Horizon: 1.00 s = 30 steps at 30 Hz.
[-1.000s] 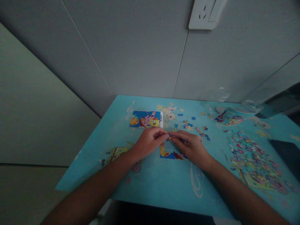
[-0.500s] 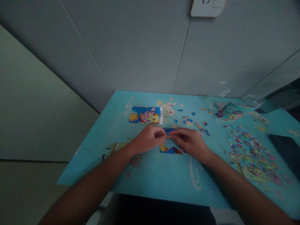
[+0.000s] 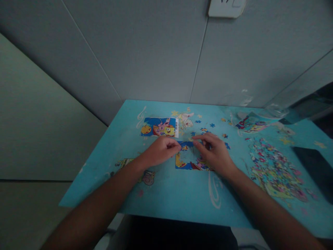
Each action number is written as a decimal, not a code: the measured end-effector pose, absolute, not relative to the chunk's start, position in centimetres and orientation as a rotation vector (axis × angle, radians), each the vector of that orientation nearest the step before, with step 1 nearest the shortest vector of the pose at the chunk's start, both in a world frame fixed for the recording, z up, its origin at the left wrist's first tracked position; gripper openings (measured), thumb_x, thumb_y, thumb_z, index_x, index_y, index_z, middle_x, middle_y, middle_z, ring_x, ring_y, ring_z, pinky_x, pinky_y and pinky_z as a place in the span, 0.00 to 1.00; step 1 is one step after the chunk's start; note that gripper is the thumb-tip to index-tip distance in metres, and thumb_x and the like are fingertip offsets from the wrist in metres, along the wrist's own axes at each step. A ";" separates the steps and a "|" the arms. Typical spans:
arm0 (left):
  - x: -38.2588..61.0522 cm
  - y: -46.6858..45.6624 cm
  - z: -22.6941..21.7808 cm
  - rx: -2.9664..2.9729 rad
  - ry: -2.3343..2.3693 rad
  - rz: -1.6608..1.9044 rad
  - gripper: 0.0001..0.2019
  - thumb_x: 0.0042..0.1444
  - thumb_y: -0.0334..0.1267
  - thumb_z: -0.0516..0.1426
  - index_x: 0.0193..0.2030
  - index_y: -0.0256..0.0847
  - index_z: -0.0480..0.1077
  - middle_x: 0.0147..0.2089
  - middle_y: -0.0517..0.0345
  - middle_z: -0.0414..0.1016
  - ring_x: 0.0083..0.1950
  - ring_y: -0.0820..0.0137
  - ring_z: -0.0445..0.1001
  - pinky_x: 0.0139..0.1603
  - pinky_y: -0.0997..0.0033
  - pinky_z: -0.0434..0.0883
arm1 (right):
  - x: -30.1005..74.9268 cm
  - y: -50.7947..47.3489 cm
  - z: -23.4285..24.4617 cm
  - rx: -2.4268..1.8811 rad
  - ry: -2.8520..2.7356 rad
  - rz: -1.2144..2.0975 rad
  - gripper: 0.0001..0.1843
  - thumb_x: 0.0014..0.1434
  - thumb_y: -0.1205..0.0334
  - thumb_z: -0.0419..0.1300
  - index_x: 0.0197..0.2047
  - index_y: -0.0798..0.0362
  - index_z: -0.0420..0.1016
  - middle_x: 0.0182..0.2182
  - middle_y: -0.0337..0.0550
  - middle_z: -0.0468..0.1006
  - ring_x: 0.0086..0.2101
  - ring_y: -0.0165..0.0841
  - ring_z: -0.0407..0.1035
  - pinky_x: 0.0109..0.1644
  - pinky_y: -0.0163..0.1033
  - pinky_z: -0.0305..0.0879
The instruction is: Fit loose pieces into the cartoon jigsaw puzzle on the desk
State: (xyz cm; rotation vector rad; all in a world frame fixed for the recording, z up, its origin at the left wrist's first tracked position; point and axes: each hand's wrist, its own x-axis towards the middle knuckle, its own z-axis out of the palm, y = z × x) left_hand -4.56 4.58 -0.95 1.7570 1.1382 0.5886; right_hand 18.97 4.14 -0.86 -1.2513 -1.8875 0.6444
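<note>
Landmark: partly joined puzzle [image 3: 192, 166], lying with tabletop [image 3: 169, 198] showing through its middle. Left hand [image 3: 161, 151] at its upper-left corner, thumb and forefinger pinched together; cannot tell whether on a piece. Right hand [image 3: 213, 152] over its right side, thumb and forefinger parted, nothing visible between. Handling, as judged: steady the border lightly, line up tabs before pressing, press straight down; expect buckling if pushed sideways. Around it: picture card [image 3: 160, 127] to upper left, loose pieces [image 3: 212, 125] beyond its upper right, heaped pieces [image 3: 275, 168] well to its right, dark flat object [image 3: 313, 170] past those, plastic packet [image 3: 256, 123] far upper right. In the way: right hand, hiding part of the puzzle; printed tabletop figures, easily mistaken for pieces.
</note>
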 end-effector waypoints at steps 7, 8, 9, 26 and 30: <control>-5.2 5.4 -1.6 1.758 1.301 0.776 0.14 0.62 0.45 0.55 0.36 0.38 0.77 0.28 0.61 0.71 0.29 0.74 0.66 0.29 0.74 0.60 | 20.5 5.0 -0.6 -1.444 -1.574 0.478 0.16 0.50 0.73 0.56 0.24 0.48 0.50 0.19 0.30 0.53 0.21 0.27 0.48 0.26 0.37 0.47; -5.2 5.5 -1.7 1.761 1.308 0.784 0.14 0.62 0.45 0.55 0.36 0.38 0.77 0.29 0.61 0.72 0.30 0.74 0.66 0.29 0.74 0.60 | 20.6 5.0 -0.5 -1.451 -1.588 0.467 0.17 0.49 0.73 0.55 0.23 0.48 0.48 0.19 0.30 0.52 0.22 0.27 0.47 0.26 0.37 0.46; -5.2 5.5 -1.8 1.765 1.310 0.783 0.14 0.63 0.45 0.55 0.37 0.38 0.77 0.29 0.61 0.72 0.30 0.74 0.66 0.29 0.74 0.60 | 20.6 5.0 -0.5 -1.453 -1.604 0.464 0.18 0.49 0.73 0.55 0.22 0.48 0.47 0.18 0.30 0.51 0.22 0.27 0.46 0.26 0.37 0.45; -3.8 4.1 -1.8 1.830 1.196 0.625 0.14 0.61 0.45 0.56 0.31 0.38 0.74 0.23 0.65 0.64 0.25 0.76 0.60 0.25 0.75 0.54 | 20.6 4.8 -1.7 -1.455 -1.749 0.342 0.18 0.52 0.70 0.55 0.22 0.49 0.46 0.17 0.30 0.50 0.21 0.27 0.48 0.27 0.36 0.48; -3.5 3.6 -1.7 1.904 1.176 0.585 0.15 0.61 0.45 0.56 0.27 0.38 0.71 0.21 0.65 0.63 0.24 0.77 0.59 0.24 0.75 0.53 | 20.5 4.9 -1.9 -1.454 -1.779 0.330 0.18 0.53 0.71 0.54 0.22 0.49 0.46 0.17 0.30 0.51 0.21 0.26 0.48 0.27 0.35 0.48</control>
